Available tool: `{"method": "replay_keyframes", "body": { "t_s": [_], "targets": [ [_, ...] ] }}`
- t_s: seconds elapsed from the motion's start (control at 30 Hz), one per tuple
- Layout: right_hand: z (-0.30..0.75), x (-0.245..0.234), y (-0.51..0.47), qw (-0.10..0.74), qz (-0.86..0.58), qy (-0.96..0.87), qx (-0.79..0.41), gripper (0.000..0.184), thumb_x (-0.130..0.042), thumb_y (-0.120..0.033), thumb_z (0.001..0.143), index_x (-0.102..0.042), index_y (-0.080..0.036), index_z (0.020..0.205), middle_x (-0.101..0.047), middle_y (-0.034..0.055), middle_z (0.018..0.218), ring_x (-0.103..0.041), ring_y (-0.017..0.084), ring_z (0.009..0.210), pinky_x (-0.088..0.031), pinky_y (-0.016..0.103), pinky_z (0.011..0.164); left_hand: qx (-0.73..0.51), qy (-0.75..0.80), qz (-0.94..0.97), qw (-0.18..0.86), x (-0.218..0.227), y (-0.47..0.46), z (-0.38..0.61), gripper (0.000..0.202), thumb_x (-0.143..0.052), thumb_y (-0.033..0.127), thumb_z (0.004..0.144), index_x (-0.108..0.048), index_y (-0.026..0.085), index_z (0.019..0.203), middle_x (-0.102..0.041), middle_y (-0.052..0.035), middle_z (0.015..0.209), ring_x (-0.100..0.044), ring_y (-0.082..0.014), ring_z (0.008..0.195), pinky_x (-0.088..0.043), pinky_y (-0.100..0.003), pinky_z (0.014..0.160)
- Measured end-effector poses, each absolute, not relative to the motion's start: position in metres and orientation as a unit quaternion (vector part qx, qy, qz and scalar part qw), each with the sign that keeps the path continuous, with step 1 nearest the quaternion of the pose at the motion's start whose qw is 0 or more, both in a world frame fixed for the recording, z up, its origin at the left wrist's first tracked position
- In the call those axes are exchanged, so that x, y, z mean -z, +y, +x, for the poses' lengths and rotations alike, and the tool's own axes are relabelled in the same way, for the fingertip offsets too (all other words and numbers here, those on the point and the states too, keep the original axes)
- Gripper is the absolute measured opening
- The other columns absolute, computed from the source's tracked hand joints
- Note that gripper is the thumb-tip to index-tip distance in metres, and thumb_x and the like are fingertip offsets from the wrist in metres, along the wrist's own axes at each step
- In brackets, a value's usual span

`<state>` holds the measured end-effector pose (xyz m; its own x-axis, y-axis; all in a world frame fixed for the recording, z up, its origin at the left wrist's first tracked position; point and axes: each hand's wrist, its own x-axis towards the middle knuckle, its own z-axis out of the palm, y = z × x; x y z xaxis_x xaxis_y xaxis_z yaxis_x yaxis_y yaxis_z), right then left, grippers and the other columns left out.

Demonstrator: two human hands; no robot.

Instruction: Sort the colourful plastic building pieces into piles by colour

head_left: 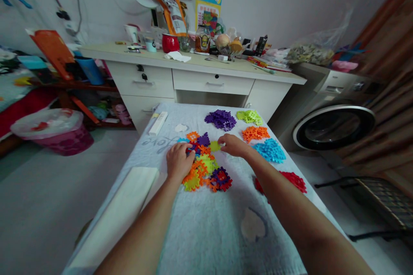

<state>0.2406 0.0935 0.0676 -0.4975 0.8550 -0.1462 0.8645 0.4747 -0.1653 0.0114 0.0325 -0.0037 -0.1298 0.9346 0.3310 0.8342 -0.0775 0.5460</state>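
Plastic, notch-edged pieces (206,164) touch the left hand (180,160) on fuzzy, heart-patterned cloth (206,232).

Notched plastic pieces (207,164) in orange, purple, red and lime are heaped, loosely overlapping, on the cloth-covered table (209,232).

Two hands (180,161), one mixed heap (208,164) — five single-colour piles (270,150), apparently, one partly hidden.
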Motion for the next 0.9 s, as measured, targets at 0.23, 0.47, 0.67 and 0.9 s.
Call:
{"method": "replay_keyframes", "body": {
  "t_s": [0.23,0.47,0.67,0.9],
  "targets": [
    [0.227,-0.03,0.096,-0.013,0.486,0.87,0.085,0.055,-0.058,-0.009,0.076,-0.056,-0.011,0.13,-0.058,0.0164,0.13,-0.057,0.024,0.115,-0.041,0.032,0.098,-0.333,0.676,0.653,0.077,0.001,0.031,0.012,0.018,-0.056,0.03,0.085,-0.067,0.025,0.098,-0.069,-0.0039,0.11,-0.057,-0.0252,0.11,-0.041,-0.042,0.1],
    [0.236,-0.051,0.087,0.003,0.474,0.875,0.096,0.035,-0.06,-0.017,0.08,-0.067,-0.012,0.114,-0.067,0.0142,0.113,-0.063,0.022,0.102,-0.043,0.027,0.087,-0.329,0.674,0.657,0.075,0.001,0.032,0.012,0.018,-0.055,0.03,0.085,-0.067,0.025,0.098,-0.069,-0.0039,0.111,-0.057,-0.0254,0.111,-0.04,-0.043,0.1],
    [0.261,-0.074,0.09,-0.011,0.512,0.846,0.151,0.026,-0.043,-0.015,0.092,-0.068,-0.013,0.095,-0.071,0.0092,0.09,-0.063,0.016,0.08,-0.042,0.024,0.072,-0.325,0.677,0.656,0.077,0.001,0.032,0.012,0.017,-0.056,0.029,0.085,-0.066,0.025,0.098,-0.069,-0.0033,0.111,-0.057,-0.0252,0.111,-0.04,-0.042,0.101],
    [0.314,-0.086,0.134,-0.216,0.628,0.724,0.188,0.02,-0.049,-0.018,0.087,-0.066,-0.015,0.077,-0.062,0.0006,0.065,-0.057,0.012,0.06,-0.042,0.021,0.059,-0.327,0.675,0.656,0.079,0.0,0.032,0.013,0.017,-0.055,0.03,0.085,-0.065,0.025,0.098,-0.069,-0.0037,0.11,-0.057,-0.025,0.111,-0.039,-0.043,0.102]
  ]
}}
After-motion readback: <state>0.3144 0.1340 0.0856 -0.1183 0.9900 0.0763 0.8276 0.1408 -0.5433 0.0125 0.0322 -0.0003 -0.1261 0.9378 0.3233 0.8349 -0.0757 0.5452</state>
